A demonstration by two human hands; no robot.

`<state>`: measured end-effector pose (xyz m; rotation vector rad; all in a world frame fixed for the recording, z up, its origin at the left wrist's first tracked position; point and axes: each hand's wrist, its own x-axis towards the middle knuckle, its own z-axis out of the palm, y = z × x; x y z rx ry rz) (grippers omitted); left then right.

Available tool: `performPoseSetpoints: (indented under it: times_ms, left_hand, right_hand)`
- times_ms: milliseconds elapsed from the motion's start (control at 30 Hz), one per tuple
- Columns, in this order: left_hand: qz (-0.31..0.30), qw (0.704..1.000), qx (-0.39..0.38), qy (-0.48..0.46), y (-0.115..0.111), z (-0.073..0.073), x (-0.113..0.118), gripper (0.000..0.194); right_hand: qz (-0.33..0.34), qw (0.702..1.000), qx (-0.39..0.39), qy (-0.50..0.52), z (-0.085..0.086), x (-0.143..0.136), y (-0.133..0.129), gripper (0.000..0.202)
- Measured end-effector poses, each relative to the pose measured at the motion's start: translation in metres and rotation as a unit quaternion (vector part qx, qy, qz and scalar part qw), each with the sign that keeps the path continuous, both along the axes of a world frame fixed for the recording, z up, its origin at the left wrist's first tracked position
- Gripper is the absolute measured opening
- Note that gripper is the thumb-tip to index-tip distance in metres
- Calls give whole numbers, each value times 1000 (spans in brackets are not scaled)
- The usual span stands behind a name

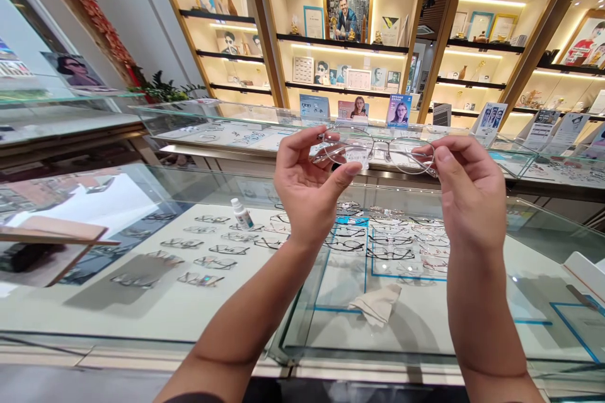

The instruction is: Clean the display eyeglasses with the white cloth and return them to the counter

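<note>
Raised over the glass counter is a pair of thin-rimmed eyeglasses (388, 155), held between my two hands. My left hand (309, 182) has its fingers closed around the left side of the frame, thumb pointing toward the lens. At the other end, my right hand (470, 186) pinches the frame's right side between thumb and fingers. A small whitish tag or label (358, 157) shows through the left lens. Below the hands, a crumpled beige cloth (378, 304) lies on the counter. A small white bottle (242, 215) stands to the left.
Rows of eyeglasses (228, 250) fill the glass display counter (227, 324) in front of me. Behind it runs a second glass case (227, 119) with upright advertising cards (399, 111). Lit wall shelves (347, 44) stand at the back. A wooden-edged object (51, 233) is at the left.
</note>
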<state>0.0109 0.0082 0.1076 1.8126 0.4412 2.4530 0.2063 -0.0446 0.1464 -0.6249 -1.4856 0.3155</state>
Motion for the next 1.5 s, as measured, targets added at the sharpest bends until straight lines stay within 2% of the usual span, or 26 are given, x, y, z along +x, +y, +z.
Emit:
performPoseSetpoints:
  times_ms: [267, 367, 567, 733, 800, 900, 1000, 1100, 1167, 1267, 1433, 1500]
  left_hand:
    - [35, 998, 43, 1, -4, -2, -3, 63]
    - [31, 999, 28, -1, -3, 0, -5, 63]
    - [-67, 996, -54, 11, 7, -2, -12, 56]
    - [-90, 993, -75, 13, 12, -4, -16, 54]
    - [-119, 988, -92, 18, 12, -3, -17, 52]
    - [-220, 962, -160, 29, 10, 3, -17, 50]
    - [-343, 902, -258, 48, 4, 10, -15, 52]
    - [-422, 845, -321, 67, -4, 16, -11, 52]
    - [-446, 826, -334, 87, -9, 19, -8, 51]
    - [-458, 814, -346, 95, -12, 19, -5, 45]
    - [-484, 779, -383, 108, -6, 15, -5, 44]
    - [-470, 784, -384, 128, -2, 13, -7, 44]
  right_hand:
    - [12, 1000, -17, -8, -3, -1, 9, 16]
    - [17, 1000, -11, 1, -3, -2, 8, 14]
    - [13, 1000, 7, -28, -2, -5, -1, 22]
    - [14, 1000, 0, -27, -3, -5, -2, 25]
    - [30, 999, 4, -23, -3, -4, -2, 25]
    - [50, 997, 37, -50, -1, -3, -3, 27]
    - [11, 986, 79, -145, 1, -5, -6, 37]
    - [-40, 967, 122, -219, 2, -9, -9, 39]
    - [-60, 960, 141, -236, 2, -11, -10, 36]
    - [-77, 954, 156, -244, 0, -11, -10, 30]
    - [-84, 950, 190, -233, -2, -9, -6, 21]
    - [-89, 949, 191, -235, -1, -10, -5, 19]
